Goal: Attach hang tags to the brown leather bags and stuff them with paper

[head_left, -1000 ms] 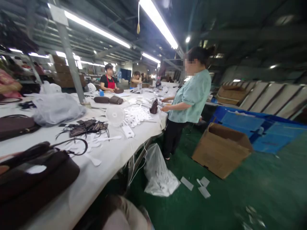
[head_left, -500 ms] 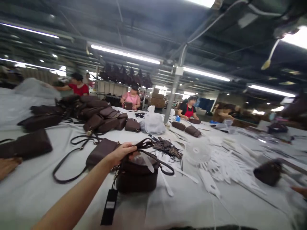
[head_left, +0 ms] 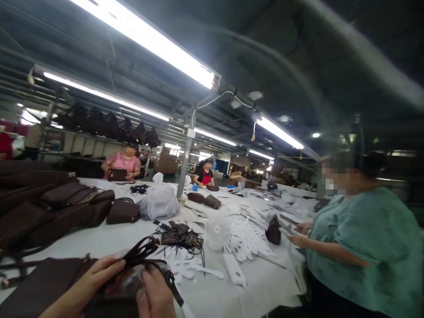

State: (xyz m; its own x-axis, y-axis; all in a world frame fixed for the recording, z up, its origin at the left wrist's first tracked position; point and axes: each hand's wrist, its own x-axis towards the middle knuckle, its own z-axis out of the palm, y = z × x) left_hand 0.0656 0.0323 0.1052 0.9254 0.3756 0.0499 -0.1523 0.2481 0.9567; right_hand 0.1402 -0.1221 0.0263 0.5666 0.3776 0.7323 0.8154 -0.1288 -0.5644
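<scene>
At the lower left, my left hand [head_left: 106, 270] pinches the looped strap [head_left: 142, 251] of a dark brown bag [head_left: 111, 304]. My right hand [head_left: 156, 289] is at the bag's open top, its fingers bent beside clear plastic [head_left: 130, 280]; what they grip, if anything, is hidden. Another brown bag [head_left: 43, 282] lies to the left, partly behind my left forearm. Beyond my hands is a heap of black tags [head_left: 180, 235], with white strips [head_left: 180, 260] just in front of it.
Brown bags [head_left: 62, 207] are piled at the left. A filled plastic bag [head_left: 159, 201] stands near a pole [head_left: 185, 165]. A white fan [head_left: 218, 232] lies mid-table. A person in green [head_left: 361, 238] stands at the right; others work across the table.
The view has swung right and the person in green has come into it. My right hand now shows at the bag's opening. My left hand still holds the strap.
</scene>
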